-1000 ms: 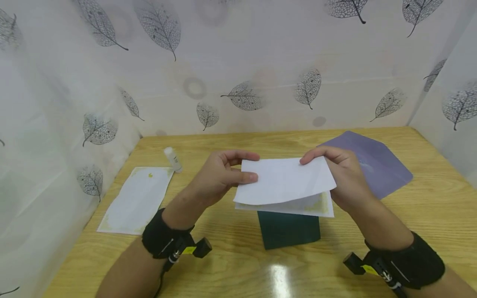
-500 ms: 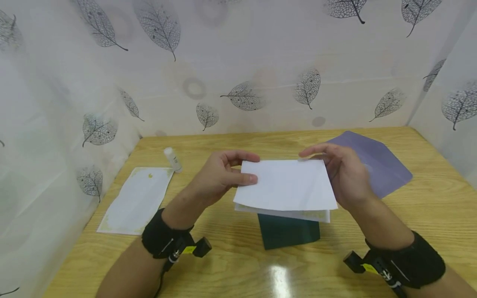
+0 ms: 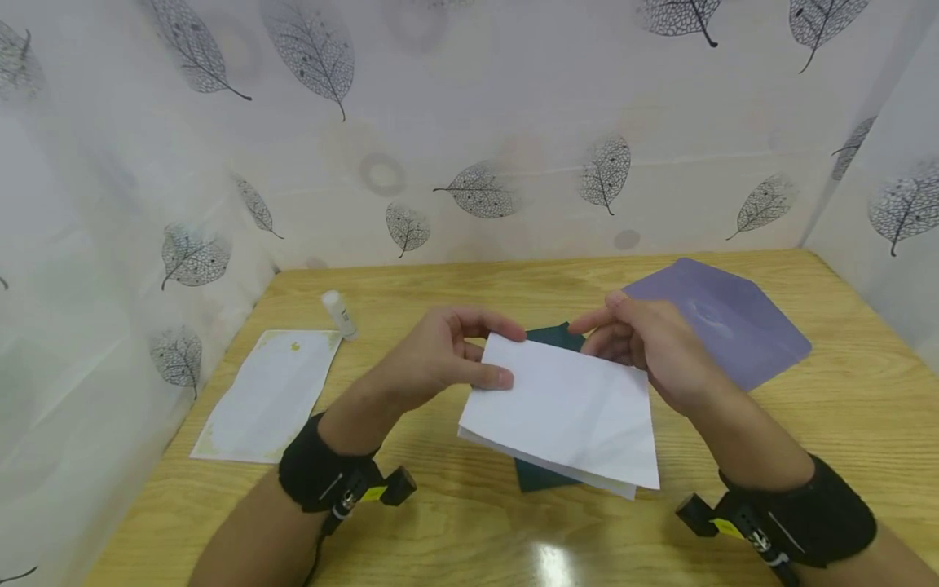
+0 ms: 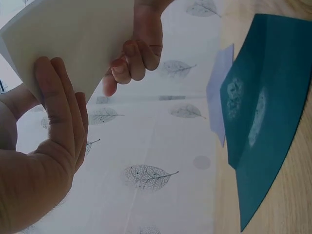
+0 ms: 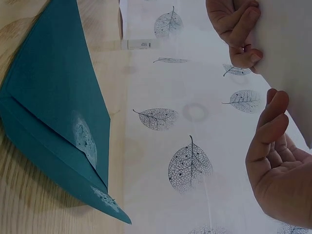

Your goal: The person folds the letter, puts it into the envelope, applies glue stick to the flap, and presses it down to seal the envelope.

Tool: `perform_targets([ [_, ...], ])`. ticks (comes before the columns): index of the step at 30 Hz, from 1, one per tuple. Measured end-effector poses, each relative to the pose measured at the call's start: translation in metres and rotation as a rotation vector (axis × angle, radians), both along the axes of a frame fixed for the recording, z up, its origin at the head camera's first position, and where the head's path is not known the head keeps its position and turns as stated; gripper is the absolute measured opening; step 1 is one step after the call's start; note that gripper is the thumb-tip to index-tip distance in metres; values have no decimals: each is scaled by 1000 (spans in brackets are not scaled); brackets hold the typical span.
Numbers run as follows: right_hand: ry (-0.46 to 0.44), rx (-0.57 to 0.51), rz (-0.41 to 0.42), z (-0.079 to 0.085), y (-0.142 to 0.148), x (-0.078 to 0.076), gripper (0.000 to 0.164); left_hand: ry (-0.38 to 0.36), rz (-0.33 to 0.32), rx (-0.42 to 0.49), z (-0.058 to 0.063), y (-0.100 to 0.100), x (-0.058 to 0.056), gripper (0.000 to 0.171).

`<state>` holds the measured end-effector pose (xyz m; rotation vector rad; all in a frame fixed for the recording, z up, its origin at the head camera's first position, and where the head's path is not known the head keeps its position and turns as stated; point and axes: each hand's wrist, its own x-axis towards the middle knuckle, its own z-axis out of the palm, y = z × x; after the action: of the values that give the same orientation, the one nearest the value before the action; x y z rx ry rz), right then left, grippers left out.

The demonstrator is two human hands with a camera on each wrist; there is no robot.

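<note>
Left hand point(image 3: 447, 359) pinches folded white paper point(image 3: 565, 412) above green envelope point(image 5: 58, 73). Right hand point(image 3: 653, 346), fingers loosely bent, by paper's far edge. Purple envelope point(image 3: 741, 326) beyond. Leftward, gold-cornered sheet point(image 3: 267, 399); beside it, white tube point(image 3: 340, 314), label too small to read.

The wooden table point(image 3: 440, 534) supports: gold-edged paper point(image 3: 271, 399), left; white tube point(image 3: 339, 314), upright beside it; green envelope point(image 4: 273, 87), centre; purple envelope point(image 3: 741, 318), far right.

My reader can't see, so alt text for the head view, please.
A person's left hand pinches a folded white sheet above a green envelope on a wooden table, the right hand near the sheet's far edge. A purple envelope lies at right; a yellow-trimmed sheet and white tube, left.
</note>
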<state>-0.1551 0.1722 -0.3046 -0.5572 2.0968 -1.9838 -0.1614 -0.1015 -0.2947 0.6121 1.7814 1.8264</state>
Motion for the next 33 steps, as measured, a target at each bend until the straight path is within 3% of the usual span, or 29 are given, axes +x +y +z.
perform_targets([
  [7, 13, 167, 32, 1, -3, 2, 46, 3, -59, -28, -1, 1, 1, 45],
  [13, 22, 236, 101, 2, -4, 6, 29, 4, -68, -43, 0, 1, 2, 46],
  [23, 55, 259, 90, 2, -4, 6, 22, 24, 2, -37, 4, 0, 4, 46],
  [33, 91, 246, -13, 2, -2, 6, 25, 77, 72, -15, 7, -5, 2, 45],
])
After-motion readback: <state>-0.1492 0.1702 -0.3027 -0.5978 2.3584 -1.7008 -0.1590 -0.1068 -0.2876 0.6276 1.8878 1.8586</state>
